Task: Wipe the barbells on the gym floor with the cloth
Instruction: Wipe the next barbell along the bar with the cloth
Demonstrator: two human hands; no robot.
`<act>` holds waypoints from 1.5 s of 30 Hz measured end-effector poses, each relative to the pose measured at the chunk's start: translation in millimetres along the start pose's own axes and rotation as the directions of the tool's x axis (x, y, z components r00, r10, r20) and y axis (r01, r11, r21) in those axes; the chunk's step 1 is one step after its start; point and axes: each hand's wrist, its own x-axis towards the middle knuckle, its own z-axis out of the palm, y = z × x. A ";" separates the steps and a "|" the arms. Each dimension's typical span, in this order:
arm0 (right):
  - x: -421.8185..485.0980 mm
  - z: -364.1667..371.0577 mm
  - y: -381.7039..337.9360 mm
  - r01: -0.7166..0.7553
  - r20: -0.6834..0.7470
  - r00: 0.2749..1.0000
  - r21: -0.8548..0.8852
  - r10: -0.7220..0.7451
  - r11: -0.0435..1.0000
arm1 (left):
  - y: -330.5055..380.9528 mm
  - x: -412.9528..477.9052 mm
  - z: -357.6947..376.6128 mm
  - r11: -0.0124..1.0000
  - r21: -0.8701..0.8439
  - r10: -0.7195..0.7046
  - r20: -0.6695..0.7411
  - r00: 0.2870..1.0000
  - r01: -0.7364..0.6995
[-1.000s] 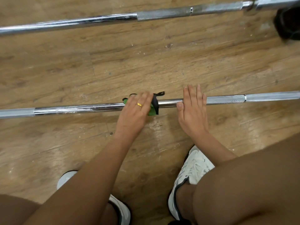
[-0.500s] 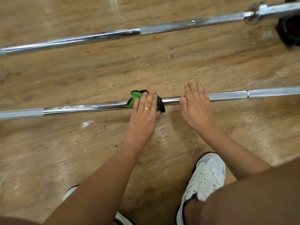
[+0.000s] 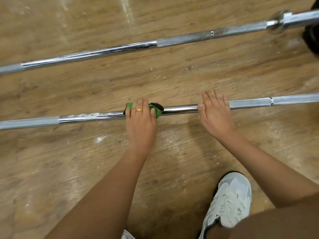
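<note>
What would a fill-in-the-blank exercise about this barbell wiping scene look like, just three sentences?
1. The left hand holds a ____ cloth on the near barbell.
2. The right hand rests with straight fingers on the same barbell, to the ____ of the cloth.
3. White residue streaks that barbell on the cloth's ____ side.

Missing words: green; right; left.

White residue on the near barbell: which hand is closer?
Left. The left hand, gripping the green cloth on the near barbell, sits just right of the white residue. The right hand rests on the bar farther right, beyond the cloth.
</note>
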 end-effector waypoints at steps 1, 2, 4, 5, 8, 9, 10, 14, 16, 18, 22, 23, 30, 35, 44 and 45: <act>0.3 1.2 -0.1 0.001 -0.005 1.000 -0.002 -0.001 1.000 | 3.3 -0.6 0.3 0.999 -0.002 -0.047 -0.010 0.999 0.047; 0.8 2.2 -0.2 0.002 -0.008 1.000 -0.004 -0.002 1.000 | 6.5 -2.0 1.3 1.000 -0.005 -0.028 -0.008 1.000 0.028; 2.3 2.8 0.4 0.001 -0.014 1.000 -0.007 -0.001 1.000 | 7.5 -4.7 3.8 0.993 -0.017 0.114 0.014 0.993 -0.113; 3.1 2.8 0.6 0.000 -0.015 1.000 -0.007 0.000 1.000 | 3.6 -3.8 3.1 0.984 -0.025 0.178 0.026 0.984 -0.177; 4.7 2.6 0.8 0.001 -0.023 1.000 -0.008 -0.001 1.000 | -6.3 3.5 1.3 0.976 -0.046 0.213 0.007 0.977 -0.212; 4.8 2.8 0.9 0.000 -0.023 1.000 -0.008 0.000 1.000 | -4.3 4.6 1.5 0.982 -0.055 0.181 -0.007 0.983 -0.181; 5.2 3.2 0.9 -0.003 -0.024 1.000 -0.008 0.002 1.000 | 1.1 5.3 1.9 0.987 -0.073 0.141 -0.027 0.990 -0.142; 9.0 2.7 -0.8 -0.002 -0.025 1.000 -0.008 0.002 1.000 | 22.1 3.5 8.9 0.972 -0.182 0.133 -0.081 0.988 -0.146; 12.5 1.8 -0.6 -0.001 -0.020 1.000 -0.002 0.001 1.000 | 18.6 5.4 13.3 0.940 -0.216 0.249 -0.095 0.964 -0.264; 15.4 2.3 0.2 0.003 -0.019 1.000 -0.002 -0.003 1.000 | 12.5 9.3 16.0 0.919 -0.249 0.287 -0.112 0.951 -0.306; 23.4 4.3 0.8 0.001 -0.036 0.999 -0.003 -0.001 1.000 | 14.2 19.0 5.3 0.906 -0.326 0.223 -0.175 0.959 -0.270; 25.5 4.8 0.7 0.000 -0.036 0.999 0.000 0.000 1.000 | 15.3 22.1 1.3 0.904 -0.325 0.225 -0.194 0.955 -0.279; 38.2 2.8 1.9 0.002 -0.024 1.000 -0.001 -0.002 1.000 | 0.8 35.6 -2.3 0.938 -0.270 0.206 -0.070 0.976 -0.217; 42.4 1.7 0.9 0.003 -0.019 1.000 0.003 -0.003 1.000 | 4.4 43.0 -10.0 0.959 -0.233 0.163 -0.024 0.986 -0.165; 43.4 7.0 1.7 0.008 -0.077 0.997 -0.040 -0.011 0.999 | 26.1 63.0 3.2 0.997 -0.065 -0.034 0.093 0.995 0.040; 44.1 7.3 2.1 0.010 -0.075 0.997 -0.047 -0.014 0.999 | 23.9 58.6 6.2 0.995 -0.098 -0.003 0.062 0.998 0.009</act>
